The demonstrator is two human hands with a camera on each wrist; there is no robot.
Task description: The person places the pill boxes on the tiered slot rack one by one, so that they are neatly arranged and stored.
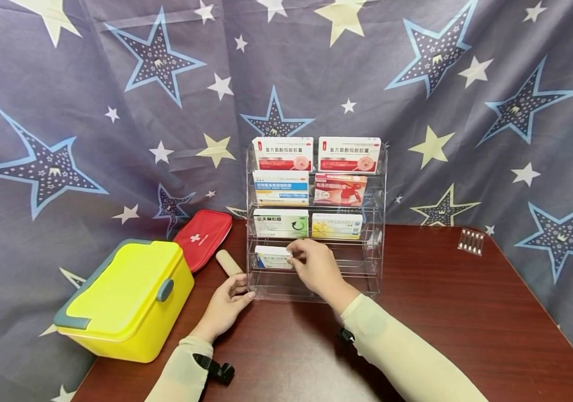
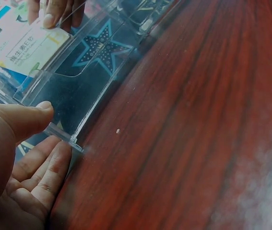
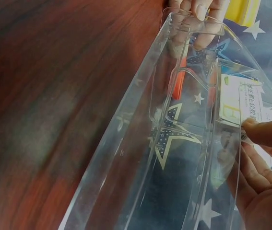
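A clear acrylic display rack (image 1: 383, 223) stands on the table with medicine boxes on its tiers. My right hand (image 1: 320, 271) pinches the right end of a white medicine box (image 1: 272, 257) at the left of a low tier. In the right wrist view, the thumb lies against this box's (image 3: 230, 98) edge, with the other fingers partly hidden by clear plastic. At the rack's lower left corner, my left hand (image 1: 227, 306) holds the side, thumb and fingers on either side of the plastic (image 2: 65, 134). Above sit a green-and-white box (image 1: 280, 224) and a yellow-and-white box (image 1: 336, 226).
Left of the rack are a yellow lidded case (image 1: 130, 296), a red first-aid pouch (image 1: 203, 237) and a beige roll (image 1: 228, 262). A small clear pack of capped sticks or vials (image 1: 471, 242) lies far right. Star-patterned cloth (image 1: 286, 56) hangs behind the table.
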